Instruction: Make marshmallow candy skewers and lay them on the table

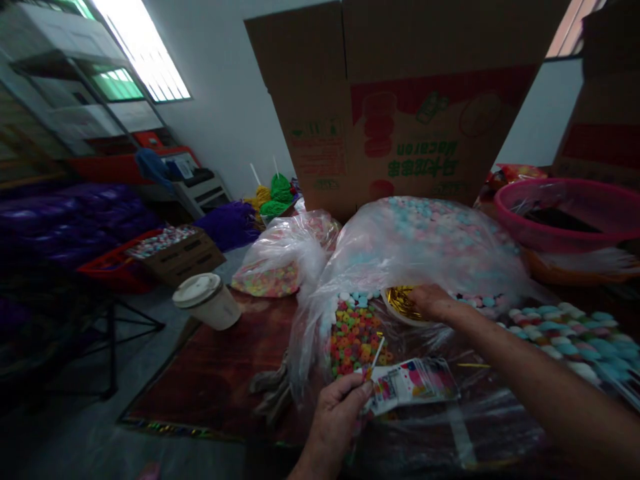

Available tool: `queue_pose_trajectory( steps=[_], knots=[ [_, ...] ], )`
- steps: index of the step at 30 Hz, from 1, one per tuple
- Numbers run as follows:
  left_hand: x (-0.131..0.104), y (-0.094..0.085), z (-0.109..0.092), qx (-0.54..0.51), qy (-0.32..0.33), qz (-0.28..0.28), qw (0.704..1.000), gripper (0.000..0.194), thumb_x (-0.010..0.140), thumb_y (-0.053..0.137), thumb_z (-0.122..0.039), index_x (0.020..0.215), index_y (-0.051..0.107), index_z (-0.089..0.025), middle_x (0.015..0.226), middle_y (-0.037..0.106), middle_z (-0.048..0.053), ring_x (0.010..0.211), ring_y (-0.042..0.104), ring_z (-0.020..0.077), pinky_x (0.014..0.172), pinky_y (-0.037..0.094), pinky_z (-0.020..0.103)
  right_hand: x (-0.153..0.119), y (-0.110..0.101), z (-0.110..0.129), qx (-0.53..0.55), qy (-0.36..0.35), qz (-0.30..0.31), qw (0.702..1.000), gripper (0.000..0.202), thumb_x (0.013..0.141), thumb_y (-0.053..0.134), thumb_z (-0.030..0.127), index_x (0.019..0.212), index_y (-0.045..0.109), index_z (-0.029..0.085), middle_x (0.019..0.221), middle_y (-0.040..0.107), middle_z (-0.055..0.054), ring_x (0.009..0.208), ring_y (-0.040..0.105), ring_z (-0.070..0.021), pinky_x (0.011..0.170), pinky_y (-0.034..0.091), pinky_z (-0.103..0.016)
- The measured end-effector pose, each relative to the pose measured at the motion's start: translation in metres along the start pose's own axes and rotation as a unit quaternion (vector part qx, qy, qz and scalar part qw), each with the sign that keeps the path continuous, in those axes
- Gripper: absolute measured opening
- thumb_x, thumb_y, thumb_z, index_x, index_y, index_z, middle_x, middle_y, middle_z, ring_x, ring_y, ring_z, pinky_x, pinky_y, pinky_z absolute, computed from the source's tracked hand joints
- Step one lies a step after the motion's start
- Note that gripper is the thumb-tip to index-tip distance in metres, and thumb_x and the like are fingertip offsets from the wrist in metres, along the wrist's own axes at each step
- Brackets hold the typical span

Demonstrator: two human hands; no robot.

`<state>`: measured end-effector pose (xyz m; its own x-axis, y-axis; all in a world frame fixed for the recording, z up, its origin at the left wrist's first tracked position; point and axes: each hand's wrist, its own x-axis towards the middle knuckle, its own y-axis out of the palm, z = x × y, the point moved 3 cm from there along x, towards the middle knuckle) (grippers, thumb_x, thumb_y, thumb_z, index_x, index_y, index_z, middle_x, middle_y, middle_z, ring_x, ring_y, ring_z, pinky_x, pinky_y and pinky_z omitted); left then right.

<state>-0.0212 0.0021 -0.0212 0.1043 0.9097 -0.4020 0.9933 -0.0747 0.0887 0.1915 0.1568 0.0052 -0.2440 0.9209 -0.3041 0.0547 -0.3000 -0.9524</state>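
Observation:
My left hand [343, 407] is closed in a pinch on a thin white stick [379, 353], low in the middle of the view. Beside its fingers lies a stack of printed packets [417, 385]. Just beyond are small colourful rings [355, 337] in clear plastic. My right hand [433, 303] reaches into a round tub [391, 308] of shiny gold strips [401, 301]; its fingertips are bunched there and what they grip is too small to make out. A large clear bag [425, 240] of pastel pieces rises behind the tub.
A white lidded cup [210, 303] stands on the brown table [200, 387] at the left. A tall cardboard box [320, 147] rises at the back. At the right are a pink basin [510, 213] and skewered pastel pieces [565, 333]. A smaller bag [280, 257] of coloured pieces sits left of the large one.

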Motion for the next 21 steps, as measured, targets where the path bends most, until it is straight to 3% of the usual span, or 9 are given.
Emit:
queue_pose_trajectory(
  steps=[6, 13, 17, 21],
  knots=[
    [0.003, 0.008, 0.004, 0.006, -0.023, 0.02, 1.0, 0.041, 0.061, 0.069, -0.054, 0.069, 0.065, -0.014, 0.049, 0.053, -0.003, 0.042, 0.047, 0.0092, 0.04, 0.036, 0.019, 0.001, 0.002, -0.004, -0.011, 0.001, 0.023, 1.0, 0.026, 0.089, 0.055, 0.031, 0.11, 0.057, 0.016, 0.111, 0.058, -0.008, 0.096, 0.058, -0.0199, 0.081, 0.049, -0.039],
    [0.002, 0.001, 0.002, -0.093, -0.026, 0.006, 0.995, 0.035, 0.057, 0.076, -0.045, 0.072, 0.068, -0.014, 0.067, 0.066, 0.002, 0.061, 0.06, 0.0142, 0.054, 0.047, 0.022, -0.012, -0.011, -0.018, 0.029, -0.009, -0.003, 1.0, 0.022, 0.09, 0.053, 0.032, 0.104, 0.059, 0.016, 0.106, 0.06, -0.005, 0.092, 0.059, -0.0189, 0.079, 0.05, -0.038],
    [0.004, 0.01, 0.005, -0.083, -0.012, 0.027, 0.996, 0.036, 0.056, 0.076, -0.045, 0.07, 0.069, -0.012, 0.058, 0.062, 0.001, 0.052, 0.054, 0.0109, 0.049, 0.042, 0.019, -0.013, -0.006, -0.025, 0.05, 0.014, -0.022, 0.998, 0.022, 0.09, 0.053, 0.032, 0.104, 0.059, 0.016, 0.105, 0.06, -0.005, 0.091, 0.06, -0.0183, 0.079, 0.05, -0.037],
    [0.004, 0.013, 0.006, -0.097, -0.025, 0.014, 0.995, 0.033, 0.057, 0.076, -0.043, 0.07, 0.068, -0.013, 0.056, 0.06, 0.0, 0.047, 0.051, 0.009, 0.045, 0.038, 0.018, -0.006, -0.002, -0.031, 0.073, 0.02, -0.039, 0.996, 0.024, 0.09, 0.052, 0.033, 0.105, 0.059, 0.015, 0.105, 0.06, -0.005, 0.089, 0.06, -0.0186, 0.077, 0.051, -0.037]
  ],
)
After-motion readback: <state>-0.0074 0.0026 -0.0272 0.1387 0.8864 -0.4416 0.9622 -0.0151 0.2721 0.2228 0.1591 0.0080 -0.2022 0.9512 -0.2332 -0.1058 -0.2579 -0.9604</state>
